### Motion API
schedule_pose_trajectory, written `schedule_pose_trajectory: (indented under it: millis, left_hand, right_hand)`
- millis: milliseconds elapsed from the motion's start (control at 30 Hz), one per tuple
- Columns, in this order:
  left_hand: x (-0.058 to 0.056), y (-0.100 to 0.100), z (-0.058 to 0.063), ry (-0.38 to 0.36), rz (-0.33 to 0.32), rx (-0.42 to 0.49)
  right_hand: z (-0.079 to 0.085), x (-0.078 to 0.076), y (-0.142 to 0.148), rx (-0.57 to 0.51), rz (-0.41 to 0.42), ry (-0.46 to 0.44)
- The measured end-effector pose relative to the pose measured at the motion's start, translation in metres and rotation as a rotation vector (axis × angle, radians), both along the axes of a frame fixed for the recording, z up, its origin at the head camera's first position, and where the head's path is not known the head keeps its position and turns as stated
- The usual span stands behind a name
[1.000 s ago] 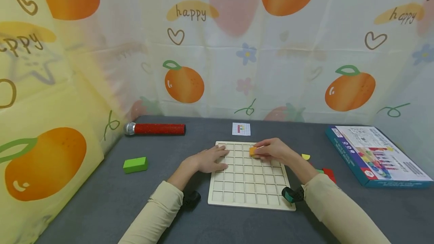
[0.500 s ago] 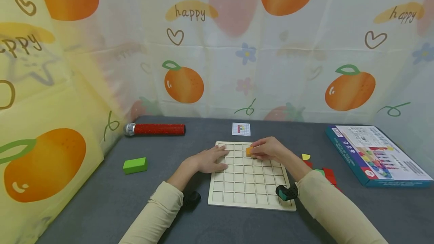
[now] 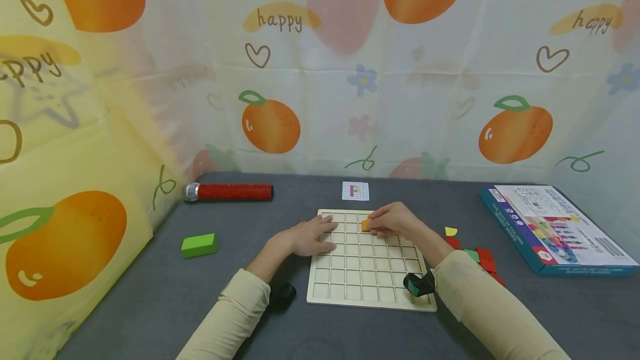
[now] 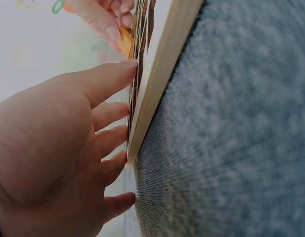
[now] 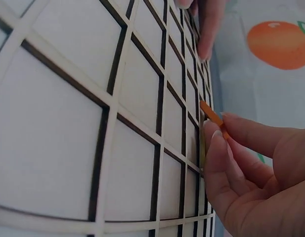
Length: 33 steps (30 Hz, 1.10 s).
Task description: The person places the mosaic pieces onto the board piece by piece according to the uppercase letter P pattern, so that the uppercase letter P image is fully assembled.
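Head view: gridded board (image 3: 370, 264) touched by the straight-fingered left hand (image 3: 306, 237); orange tile (image 3: 365, 226) pinched over its far rows by the right hand (image 3: 396, 220). Left wrist: pale wooden edging (image 4: 163, 66) is seen. Right wrist: the thin tile is held tilted.

- Right hand (image 3: 395, 219) pinches an orange piece (image 3: 365, 226) at the grid board (image 3: 367, 278).
- Left hand (image 3: 305, 237) rests on its left edge.
- Green block (image 3: 199, 245) lies left on the tabletop (image 3: 145, 310), box (image 3: 565, 232) right.
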<state>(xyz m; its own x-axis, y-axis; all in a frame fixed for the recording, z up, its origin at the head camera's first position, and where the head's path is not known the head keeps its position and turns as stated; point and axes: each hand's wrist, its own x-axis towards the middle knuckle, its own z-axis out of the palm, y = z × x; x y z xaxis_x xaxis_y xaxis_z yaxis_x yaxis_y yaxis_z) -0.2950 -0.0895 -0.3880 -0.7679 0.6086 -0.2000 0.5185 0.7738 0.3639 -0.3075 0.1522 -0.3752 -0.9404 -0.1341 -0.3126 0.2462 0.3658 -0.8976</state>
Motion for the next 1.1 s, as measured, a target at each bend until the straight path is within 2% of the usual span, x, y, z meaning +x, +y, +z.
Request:
schedule_pose_trajectory:
  millis: [300, 767, 1100]
  left_hand:
    - [-0.001, -0.001, -0.001, -0.007, 0.018, 0.004]
    - [-0.001, -0.001, 0.001, -0.007, 0.01, 0.002]
    - [0.0, 0.0, 0.001, -0.007, 0.015, -0.002]
  right_hand:
    - [0.004, 0.001, -0.006, 0.063, 0.001, 0.034]
    - [0.006, -0.001, -0.008, 0.142, 0.005, 0.079]
    - [0.008, -0.001, -0.011, 0.108, 0.018, 0.079]
